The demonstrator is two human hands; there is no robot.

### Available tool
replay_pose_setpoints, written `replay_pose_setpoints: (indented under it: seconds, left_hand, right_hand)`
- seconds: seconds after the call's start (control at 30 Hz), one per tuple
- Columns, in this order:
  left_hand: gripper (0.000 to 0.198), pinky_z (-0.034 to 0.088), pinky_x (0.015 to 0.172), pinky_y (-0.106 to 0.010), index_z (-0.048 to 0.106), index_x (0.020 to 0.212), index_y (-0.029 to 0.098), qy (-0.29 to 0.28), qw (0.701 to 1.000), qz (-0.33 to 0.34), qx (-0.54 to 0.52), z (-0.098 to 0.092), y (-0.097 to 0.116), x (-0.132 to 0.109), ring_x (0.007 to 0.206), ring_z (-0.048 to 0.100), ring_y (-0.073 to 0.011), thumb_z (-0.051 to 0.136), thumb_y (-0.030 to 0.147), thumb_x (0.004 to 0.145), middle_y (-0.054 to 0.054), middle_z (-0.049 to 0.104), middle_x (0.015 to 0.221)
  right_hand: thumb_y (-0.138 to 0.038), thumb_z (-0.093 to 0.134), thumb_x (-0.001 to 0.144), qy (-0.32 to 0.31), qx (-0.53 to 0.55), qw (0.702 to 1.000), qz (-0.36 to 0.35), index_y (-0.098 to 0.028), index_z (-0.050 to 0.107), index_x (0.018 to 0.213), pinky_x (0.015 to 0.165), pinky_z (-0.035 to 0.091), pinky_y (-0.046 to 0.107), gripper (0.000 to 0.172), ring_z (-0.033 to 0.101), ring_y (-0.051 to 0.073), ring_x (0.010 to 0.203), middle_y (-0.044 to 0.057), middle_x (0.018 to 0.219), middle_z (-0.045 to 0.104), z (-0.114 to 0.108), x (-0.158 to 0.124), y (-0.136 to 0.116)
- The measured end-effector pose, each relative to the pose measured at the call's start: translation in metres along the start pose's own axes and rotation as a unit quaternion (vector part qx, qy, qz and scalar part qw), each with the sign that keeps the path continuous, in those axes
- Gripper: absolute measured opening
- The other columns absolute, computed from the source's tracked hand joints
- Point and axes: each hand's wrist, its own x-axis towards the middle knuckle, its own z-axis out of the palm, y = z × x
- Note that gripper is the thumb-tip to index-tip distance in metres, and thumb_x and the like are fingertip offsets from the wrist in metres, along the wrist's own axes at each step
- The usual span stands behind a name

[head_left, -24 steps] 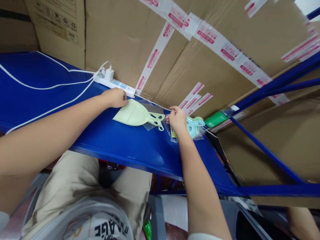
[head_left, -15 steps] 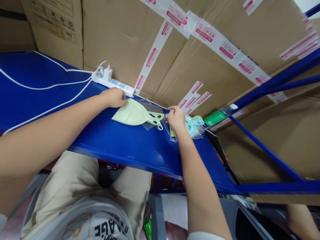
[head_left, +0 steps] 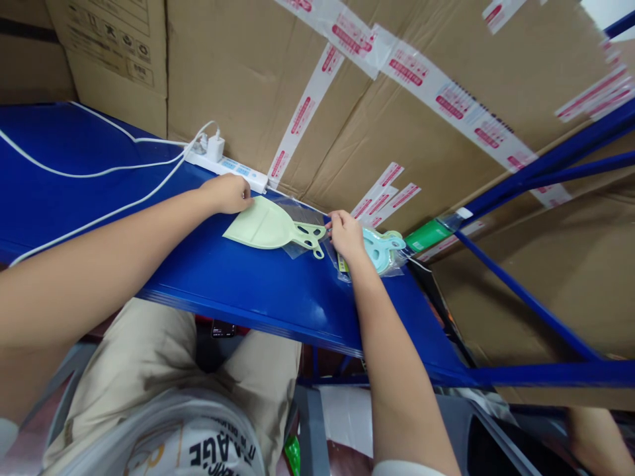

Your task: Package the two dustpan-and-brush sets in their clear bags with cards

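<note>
A pale green dustpan (head_left: 260,225) lies on the blue table, its handle with cut-out holes pointing right. My left hand (head_left: 229,194) is closed on the dustpan's upper left edge, fingers curled. Under and behind its handle spreads a clear plastic bag (head_left: 300,210). My right hand (head_left: 346,233) is closed in a pinch at the bag's right end, close to the handle tip; its fingertips are partly hidden. Right beside that hand, a light blue dustpan (head_left: 381,251) lies in clear wrapping, with a pale green piece behind it.
A white power strip (head_left: 238,170) with a plugged-in adapter and white cables (head_left: 124,168) runs along the back. Large cardboard boxes (head_left: 238,73) stand behind the table. A green-labelled bottle (head_left: 431,233) leans by the blue frame at right. Another person's arm (head_left: 598,430) shows at lower right.
My right hand has shifted slightly left, towards the green dustpan's handle. My left hand and the dustpan hold nearly the same place.
</note>
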Motion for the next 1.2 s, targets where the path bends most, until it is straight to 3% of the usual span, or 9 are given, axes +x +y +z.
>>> replay_pose_setpoints:
  seconds: [0.13, 0.37, 0.57, 0.73, 0.9, 1.07, 1.2]
  left_hand:
    - [0.046, 0.053, 0.090, -0.033, 0.080, 0.122, 0.021, -0.005, 1.000, 0.003, 0.005, -0.001, 0.002, -0.002, 0.107, 0.073, -0.0295, 0.053, 0.043, 0.091, -0.012, 0.082, 0.109]
    - [0.046, 0.053, 0.093, -0.034, 0.080, 0.121, 0.024, -0.003, 1.000, 0.002, -0.001, 0.000, 0.000, 0.000, 0.110, 0.073, -0.0301, 0.054, 0.045, 0.090, -0.011, 0.082, 0.111]
    - [0.046, 0.052, 0.093, -0.032, 0.080, 0.121, 0.024, -0.005, 1.000, -0.001, -0.003, 0.000, 0.001, -0.001, 0.111, 0.073, -0.0296, 0.056, 0.046, 0.089, -0.010, 0.082, 0.111]
    - [0.043, 0.053, 0.087, -0.030, 0.079, 0.121, 0.026, -0.005, 1.000, -0.003, 0.010, -0.002, 0.003, -0.004, 0.107, 0.073, -0.0263, 0.053, 0.043, 0.091, -0.008, 0.082, 0.110]
    - [0.047, 0.052, 0.087, -0.030, 0.078, 0.125, 0.021, -0.012, 1.000, -0.001, 0.012, -0.004, 0.006, -0.007, 0.106, 0.073, -0.0272, 0.052, 0.042, 0.092, -0.011, 0.081, 0.112]
    - [0.045, 0.053, 0.087, -0.030, 0.079, 0.123, 0.025, -0.008, 1.000, -0.003, 0.009, -0.002, 0.005, -0.006, 0.107, 0.073, -0.0272, 0.054, 0.044, 0.090, -0.008, 0.082, 0.109]
    - [0.045, 0.053, 0.086, -0.030, 0.079, 0.122, 0.026, -0.014, 1.000, 0.001, 0.008, 0.001, 0.004, -0.003, 0.106, 0.073, -0.0264, 0.055, 0.045, 0.089, -0.007, 0.082, 0.107]
  right_hand:
    - [-0.026, 0.048, 0.095, -0.027, -0.046, 0.999, -0.009, -0.020, 0.075, 0.100, 0.096, 0.053, 0.038, 0.028, 0.073, 0.026, 0.103, 0.009, 0.104, 0.080, -0.003, -0.007, -0.015]
    - [-0.015, 0.043, 0.090, -0.025, -0.016, 1.000, -0.007, -0.021, 0.076, 0.108, 0.091, 0.054, 0.035, 0.038, 0.074, 0.021, 0.085, 0.002, 0.081, 0.079, -0.004, -0.009, -0.020]
    - [-0.009, 0.041, 0.084, -0.036, -0.023, 0.999, -0.006, -0.021, 0.079, 0.108, 0.097, 0.053, 0.034, 0.046, 0.075, 0.021, 0.097, 0.004, 0.095, 0.082, -0.003, -0.008, -0.017]
    - [-0.013, 0.045, 0.086, -0.107, -0.037, 0.993, -0.046, -0.025, 0.082, 0.101, 0.103, 0.052, 0.036, 0.042, 0.072, 0.023, 0.110, 0.003, 0.109, 0.082, 0.003, -0.007, -0.015]
    - [-0.011, 0.047, 0.085, -0.153, -0.097, 0.982, -0.062, -0.021, 0.084, 0.103, 0.100, 0.052, 0.034, 0.043, 0.071, 0.024, 0.107, 0.008, 0.111, 0.080, 0.004, -0.007, -0.015]
    - [-0.016, 0.054, 0.091, -0.199, -0.083, 0.974, -0.076, -0.019, 0.083, 0.105, 0.094, 0.052, 0.033, 0.033, 0.072, 0.023, 0.099, 0.008, 0.109, 0.081, 0.002, -0.005, -0.011]
    - [-0.024, 0.065, 0.088, -0.192, -0.096, 0.973, -0.081, -0.021, 0.082, 0.108, 0.088, 0.052, 0.033, 0.026, 0.071, 0.023, 0.094, 0.007, 0.107, 0.081, 0.001, -0.003, -0.007]
